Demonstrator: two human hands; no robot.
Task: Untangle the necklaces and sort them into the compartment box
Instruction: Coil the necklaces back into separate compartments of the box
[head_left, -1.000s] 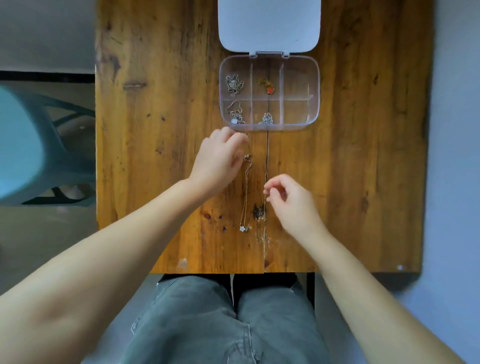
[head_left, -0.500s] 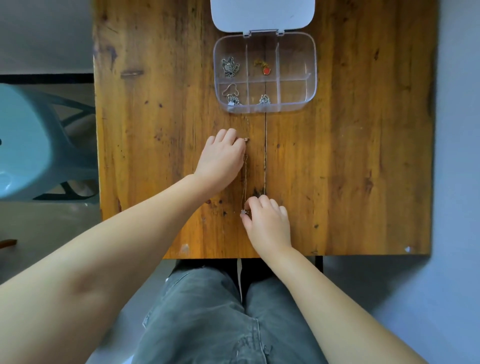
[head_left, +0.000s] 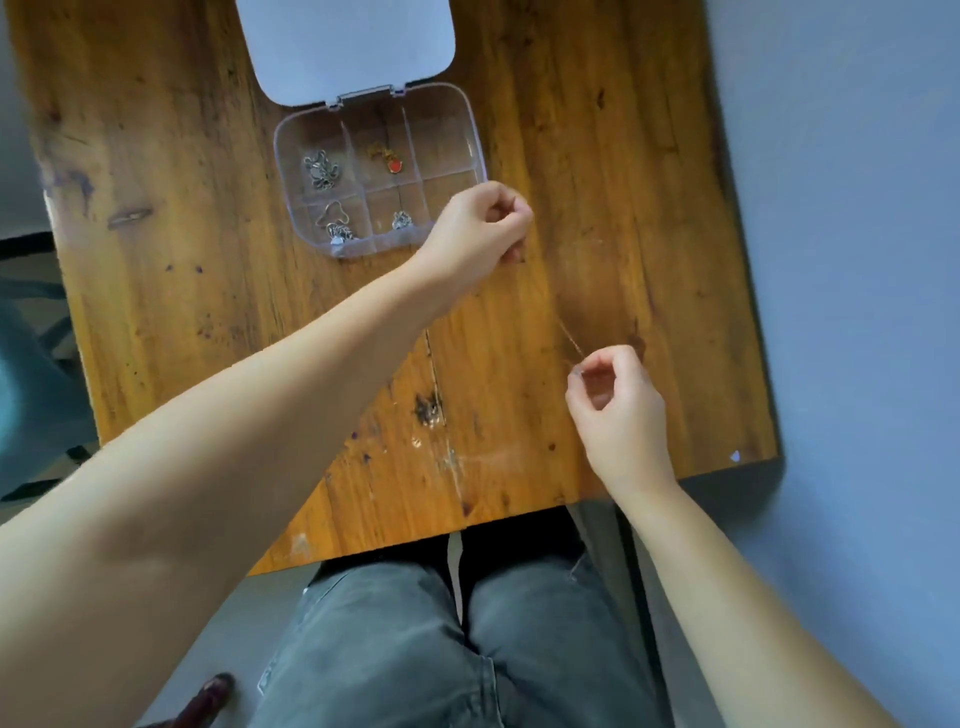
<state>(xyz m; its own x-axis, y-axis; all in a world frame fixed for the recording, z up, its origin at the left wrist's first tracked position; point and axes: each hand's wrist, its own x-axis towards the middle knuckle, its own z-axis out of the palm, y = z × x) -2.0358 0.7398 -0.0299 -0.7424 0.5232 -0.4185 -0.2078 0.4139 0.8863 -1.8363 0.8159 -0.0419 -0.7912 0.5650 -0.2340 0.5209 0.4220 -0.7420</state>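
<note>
A thin silver necklace (head_left: 567, 335) stretches in the air between my two hands, blurred and faint against the wood. My left hand (head_left: 475, 234) pinches its upper end just right of the clear compartment box (head_left: 478, 143). My right hand (head_left: 618, 410) pinches the lower end nearer the table's front right. The box lies open, its white lid (head_left: 345, 44) folded back. Silver necklaces lie in both left compartments and the lower middle one. A gold chain with a red pendant (head_left: 396, 165) lies in the upper middle one. Both right compartments look empty.
The wooden table (head_left: 208, 260) has a crack running down its middle and a dark knot (head_left: 428, 408). Its front edge sits above my lap in grey jeans. A teal chair (head_left: 26, 374) stands at the left; a grey-blue floor lies at the right.
Both hands lifted the necklace off the table and carried it right. The left hand rose beside the box's lower right corner; the right hand moved right. The view tilted.
</note>
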